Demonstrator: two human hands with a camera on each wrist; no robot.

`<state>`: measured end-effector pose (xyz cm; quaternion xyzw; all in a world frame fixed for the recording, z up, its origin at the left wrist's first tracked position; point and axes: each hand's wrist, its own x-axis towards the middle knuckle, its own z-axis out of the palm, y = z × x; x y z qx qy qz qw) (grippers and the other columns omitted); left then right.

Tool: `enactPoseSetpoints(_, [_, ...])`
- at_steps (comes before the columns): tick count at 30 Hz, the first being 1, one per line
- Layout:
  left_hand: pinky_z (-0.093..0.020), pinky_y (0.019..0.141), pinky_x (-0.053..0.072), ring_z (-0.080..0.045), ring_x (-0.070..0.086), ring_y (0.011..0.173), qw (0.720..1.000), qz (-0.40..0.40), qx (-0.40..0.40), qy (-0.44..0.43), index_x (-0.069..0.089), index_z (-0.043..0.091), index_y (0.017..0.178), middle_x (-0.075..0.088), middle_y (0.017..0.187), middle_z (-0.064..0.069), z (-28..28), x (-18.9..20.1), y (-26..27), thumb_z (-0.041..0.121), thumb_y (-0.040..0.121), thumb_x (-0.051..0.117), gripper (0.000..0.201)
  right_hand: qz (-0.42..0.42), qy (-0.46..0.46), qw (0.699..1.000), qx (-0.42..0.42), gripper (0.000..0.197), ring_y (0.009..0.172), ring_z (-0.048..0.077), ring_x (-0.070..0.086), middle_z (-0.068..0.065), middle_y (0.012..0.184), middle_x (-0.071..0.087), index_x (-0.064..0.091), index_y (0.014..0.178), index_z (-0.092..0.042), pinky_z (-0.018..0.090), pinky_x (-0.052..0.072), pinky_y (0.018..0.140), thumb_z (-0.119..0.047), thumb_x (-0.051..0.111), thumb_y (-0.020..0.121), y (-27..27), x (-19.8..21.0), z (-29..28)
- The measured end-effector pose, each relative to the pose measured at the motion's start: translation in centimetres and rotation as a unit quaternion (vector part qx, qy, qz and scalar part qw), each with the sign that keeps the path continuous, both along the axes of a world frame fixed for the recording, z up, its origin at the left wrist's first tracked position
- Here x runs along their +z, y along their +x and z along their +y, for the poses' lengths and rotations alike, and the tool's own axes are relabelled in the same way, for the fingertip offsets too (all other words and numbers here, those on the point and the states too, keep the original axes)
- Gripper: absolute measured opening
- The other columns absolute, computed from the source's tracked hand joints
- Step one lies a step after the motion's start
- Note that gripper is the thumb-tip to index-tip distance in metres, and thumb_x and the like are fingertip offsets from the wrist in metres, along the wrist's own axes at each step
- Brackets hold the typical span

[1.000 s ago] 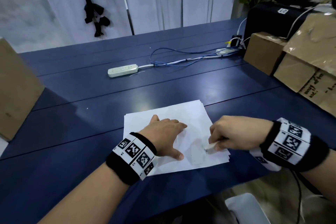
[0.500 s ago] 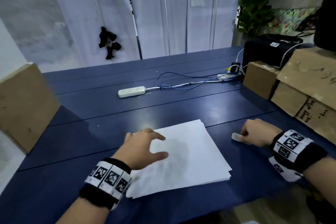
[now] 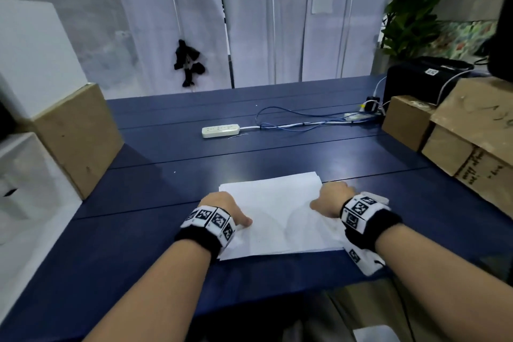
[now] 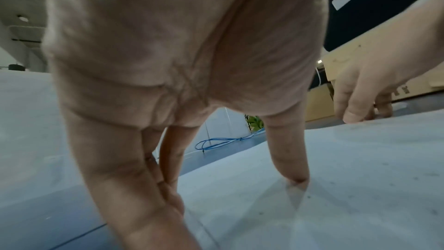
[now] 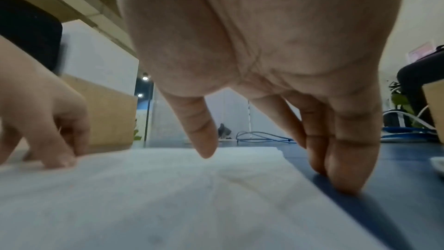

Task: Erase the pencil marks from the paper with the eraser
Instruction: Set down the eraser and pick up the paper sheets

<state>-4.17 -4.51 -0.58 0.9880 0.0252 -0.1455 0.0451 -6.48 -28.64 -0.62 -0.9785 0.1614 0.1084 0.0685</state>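
A stack of white paper (image 3: pixel 274 211) lies on the blue table (image 3: pixel 277 153) in front of me. My left hand (image 3: pixel 222 207) stands on straight fingers at the stack's left edge, its thumb tip (image 4: pixel 296 179) pressing the top sheet. At the stack's right edge my right hand (image 3: pixel 330 200) holds nothing; its fingertips (image 5: pixel 343 182) touch the table and its thumb (image 5: pixel 204 140) hangs over the paper. A small white eraser (image 3: pixel 376 197) lies on the table just right of that hand, partly behind the wristband. Only faint grey specks show on the sheet (image 4: pixel 360 187).
Cardboard boxes (image 3: pixel 455 144) line the table's right side and one box (image 3: pixel 80 136) stands at the left. A white power strip (image 3: pixel 220 130) with blue cables (image 3: pixel 291 122) lies further back. A black case (image 3: pixel 416 80) and a plant (image 3: pixel 410 16) stand at the far right.
My right hand stopped rubbing, laid the eraser on the table right of the paper and came back to the paper's right edge. The left hand slid to the left edge.
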Motion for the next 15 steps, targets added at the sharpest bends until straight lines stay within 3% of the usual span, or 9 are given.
enactPoseSetpoints(3, [-0.029, 0.079, 0.05, -0.024, 0.065, 0.106, 1.0, 0.001, 0.007, -0.001, 0.054, 0.018, 0.081, 0.069, 0.111, -0.003, -0.4, 0.4, -0.2, 0.058, 0.071, 0.081, 0.049, 0.023, 0.049, 0.998, -0.031, 0.05, 0.129, 0.035, 0.05, 0.013, 0.14, 0.054, 0.056, 0.133, -0.008, 0.037, 0.042, 0.105, -0.038, 0.049, 0.093, 0.6, 0.5, 0.9])
enactPoseSetpoints(8, [-0.032, 0.084, 0.054, -0.024, 0.065, 0.106, 1.0, -0.014, 0.004, 0.014, 0.056, 0.017, 0.087, 0.069, 0.111, -0.004, -0.2, 0.4, -0.6, 0.057, 0.072, 0.08, 0.049, 0.049, 0.088, 0.994, -0.032, 0.051, 0.113, 0.032, 0.058, 0.009, 0.131, 0.06, 0.062, 0.119, -0.016, 0.035, 0.047, 0.1, -0.043, 0.056, 0.076, 1.7, 0.8, 0.0])
enactPoseSetpoints(10, [-0.032, 0.084, 0.054, -0.025, 0.066, 0.104, 1.0, -0.02, 0.004, 0.015, 0.055, 0.017, 0.087, 0.069, 0.11, -0.004, -0.1, 0.2, -0.5, 0.057, 0.071, 0.08, 0.05, 0.063, 0.108, 0.992, -0.036, 0.041, 0.113, 0.029, 0.056, 0.007, 0.127, 0.056, 0.061, 0.124, -0.014, 0.031, 0.044, 0.099, -0.035, 0.056, 0.09, 1.3, 1.4, 0.0])
enactPoseSetpoints(12, [-0.032, 0.084, 0.055, -0.025, 0.066, 0.102, 1.0, -0.022, 0.008, 0.012, 0.055, 0.017, 0.086, 0.069, 0.107, -0.003, 0.0, 0.0, -0.4, 0.058, 0.07, 0.081, 0.051, 0.058, 0.144, 0.987, -0.034, 0.033, 0.11, 0.029, 0.055, 0.01, 0.13, 0.055, 0.061, 0.124, -0.014, 0.027, 0.043, 0.089, -0.032, 0.051, 0.098, 1.0, 1.6, -0.2])
enactPoseSetpoints(14, [-0.032, 0.083, 0.055, -0.024, 0.066, 0.101, 1.0, -0.021, 0.009, 0.012, 0.053, 0.016, 0.08, 0.067, 0.099, -0.002, 0.0, -0.1, -0.4, 0.059, 0.071, 0.08, 0.052, 0.047, 0.184, 0.98, -0.055, 0.027, 0.094, 0.028, 0.055, 0.011, 0.116, 0.059, 0.06, 0.109, -0.013, 0.025, 0.042, 0.073, -0.035, 0.058, 0.092, 1.1, 1.2, -0.4])
enactPoseSetpoints(15, [-0.032, 0.083, 0.055, -0.024, 0.066, 0.1, 1.0, -0.023, 0.01, 0.011, 0.051, 0.016, 0.076, 0.065, 0.094, -0.001, 0.1, -0.1, -0.4, 0.059, 0.071, 0.08, 0.052, 0.024, 0.205, 0.976, -0.073, 0.028, 0.09, 0.028, 0.056, 0.011, 0.108, 0.059, 0.058, 0.103, -0.012, 0.026, 0.042, 0.071, -0.034, 0.064, 0.088, 1.1, 1.1, -0.6])
